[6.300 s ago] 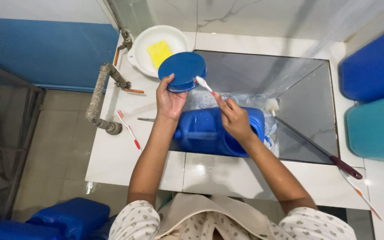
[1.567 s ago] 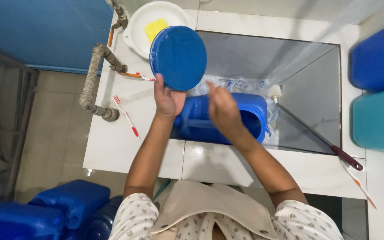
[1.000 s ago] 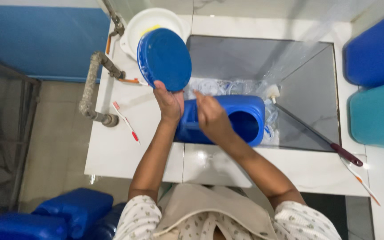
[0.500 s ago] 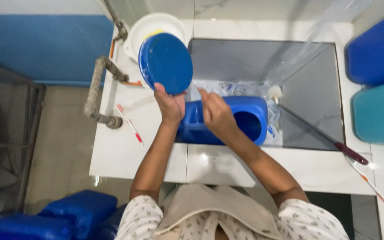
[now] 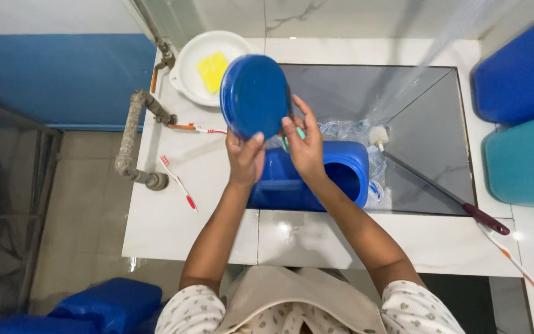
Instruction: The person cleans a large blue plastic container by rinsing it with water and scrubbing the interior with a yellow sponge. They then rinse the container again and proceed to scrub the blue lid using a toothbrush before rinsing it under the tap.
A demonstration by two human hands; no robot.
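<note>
Left hand point(image 5: 246, 159) grip closed on blue round lid point(image 5: 253, 96) (held on edge, above sink); right hand point(image 5: 304, 148) just right, fingers touching lid rim, pinching small brush.

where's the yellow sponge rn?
Head view, upper left: the flat yellow sponge lies in the round white bowl on the counter, just left of the round blue lid.

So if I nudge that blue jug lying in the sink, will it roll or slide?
The blue jug looks boxy and rests on a flat side, so probably no rolling. Open-mouthed and seemingly empty, likely light. The sink looks wet, so it may slide.
</note>
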